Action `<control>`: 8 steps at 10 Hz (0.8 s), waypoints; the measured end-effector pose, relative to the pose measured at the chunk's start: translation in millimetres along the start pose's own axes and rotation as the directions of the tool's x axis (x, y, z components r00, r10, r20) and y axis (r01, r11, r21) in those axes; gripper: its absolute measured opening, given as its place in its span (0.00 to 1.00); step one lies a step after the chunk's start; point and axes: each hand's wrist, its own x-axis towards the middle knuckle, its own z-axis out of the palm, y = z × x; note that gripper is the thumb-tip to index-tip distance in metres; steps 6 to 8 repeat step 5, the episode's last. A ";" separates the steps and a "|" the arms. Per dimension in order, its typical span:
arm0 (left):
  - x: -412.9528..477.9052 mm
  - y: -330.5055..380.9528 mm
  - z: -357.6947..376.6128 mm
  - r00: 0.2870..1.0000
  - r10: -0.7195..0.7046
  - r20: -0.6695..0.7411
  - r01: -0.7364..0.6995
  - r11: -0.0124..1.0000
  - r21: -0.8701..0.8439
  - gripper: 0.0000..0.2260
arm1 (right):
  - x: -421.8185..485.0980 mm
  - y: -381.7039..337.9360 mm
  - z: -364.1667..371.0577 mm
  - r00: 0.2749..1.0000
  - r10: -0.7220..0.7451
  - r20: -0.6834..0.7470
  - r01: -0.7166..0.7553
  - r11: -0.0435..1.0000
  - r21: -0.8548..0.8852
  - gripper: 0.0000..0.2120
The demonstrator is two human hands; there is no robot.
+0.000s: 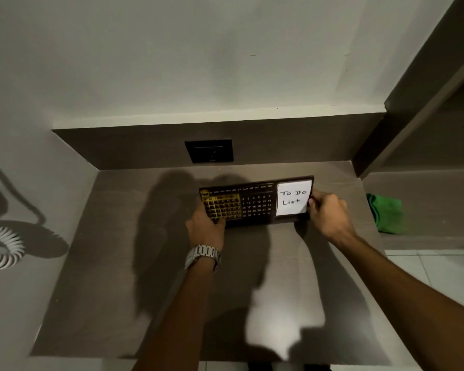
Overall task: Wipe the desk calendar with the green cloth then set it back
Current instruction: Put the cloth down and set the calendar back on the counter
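The desk calendar (255, 203) is a dark, wide panel with a yellow date grid on the left and a white "To Do List" note on the right. It stands near the back of the brown desk (150, 277). My left hand (206, 226), with a metal watch on the wrist, grips its lower left corner. At the panel's right edge, my right hand (328, 214) holds on beside the note. The green cloth (386, 214) lies folded on a lower ledge to the right, apart from both hands.
A black wall socket (209, 150) sits in the back panel behind the calendar. A white coiled cord (0, 245) hangs on the left wall. A dark shelf edge (423, 103) rises at the right. Pale floor tiles (439, 269) show beyond the desk's right side.
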 end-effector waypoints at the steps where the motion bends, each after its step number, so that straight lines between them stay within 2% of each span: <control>1: 6.9 0.7 -2.0 1.000 0.015 0.010 -0.015 1.000 0.018 0.25 | 4.4 -7.2 -0.9 1.000 0.023 0.013 -0.022 1.000 -0.006 0.14; 4: 7.4 -4.7 -10.2 0.996 0.050 0.075 -0.056 0.996 0.075 0.43 | 0.1 -1.9 4.1 0.996 0.070 0.046 -0.074 0.994 0.085 0.15; 5: -1.2 -3.2 -24.7 0.983 0.182 0.018 -0.180 0.944 0.276 0.45 | -4.3 -11.4 -13.0 0.999 0.041 -0.033 -0.030 0.958 0.287 0.19; 8: -1.2 -3.2 -24.7 0.983 0.182 0.018 -0.180 0.944 0.276 0.45 | -4.3 -11.4 -13.0 0.999 0.041 -0.033 -0.030 0.958 0.287 0.19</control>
